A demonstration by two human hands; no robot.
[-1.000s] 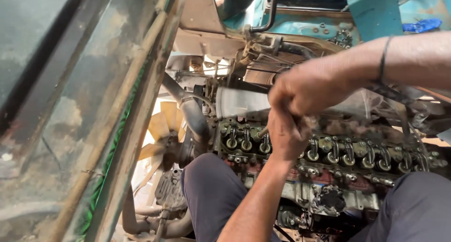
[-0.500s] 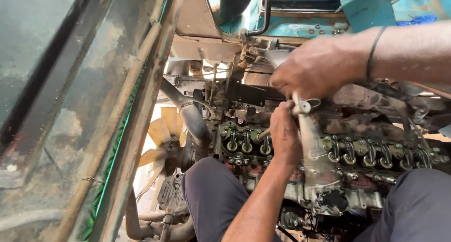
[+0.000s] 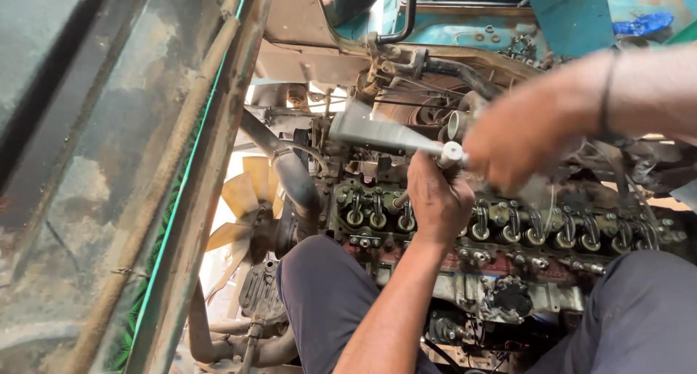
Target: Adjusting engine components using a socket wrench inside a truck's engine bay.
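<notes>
My left hand [image 3: 434, 200] is curled shut around the head of a ratchet wrench [image 3: 388, 136], pressing it down onto the top of the engine [image 3: 508, 232] near its front end, beside the fan [image 3: 243, 200]. The grey handle sticks out level toward the front of the bay. My right hand [image 3: 526, 138] is blurred with motion just beside the wrench head; it looks loosely closed, but I cannot tell whether it grips the head or only touches it.

To turn this well, I judge I should keep my left palm square over the head so the socket stays seated, and swing the handle in short, level arcs so it misses the curved hose [image 3: 290, 167] beneath it. Tilting could let the tool slip off the fastener, which my fingers hide.

As for containers, there is only the open cylinder head: along its length sits a row of rocker arms and valve springs [image 3: 552, 229], oily and uncovered. My knees [image 3: 327, 287] rest against the engine's near edge.
</notes>
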